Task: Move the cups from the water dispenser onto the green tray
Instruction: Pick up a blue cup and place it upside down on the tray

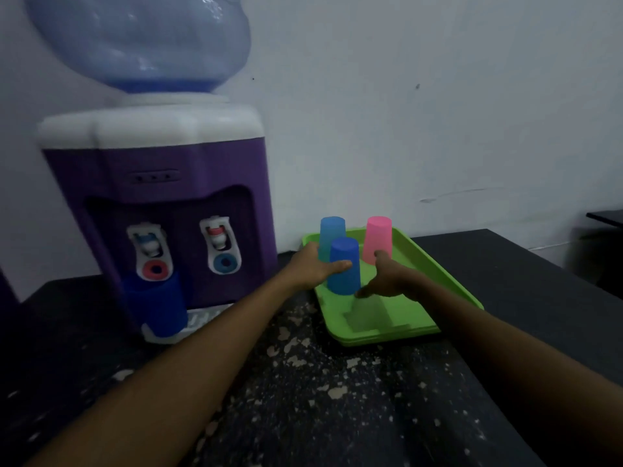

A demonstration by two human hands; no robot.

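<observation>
Standing under the dispenser tap, one blue cup waits. My left hand grips a dark blue cup upside down on the green tray; my right hand is open beside it. Light blue cup and pink cup already delivered.

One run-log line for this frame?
left hand: holding dark blue cup on green tray | right hand: open | dispenser: one cup left
</observation>
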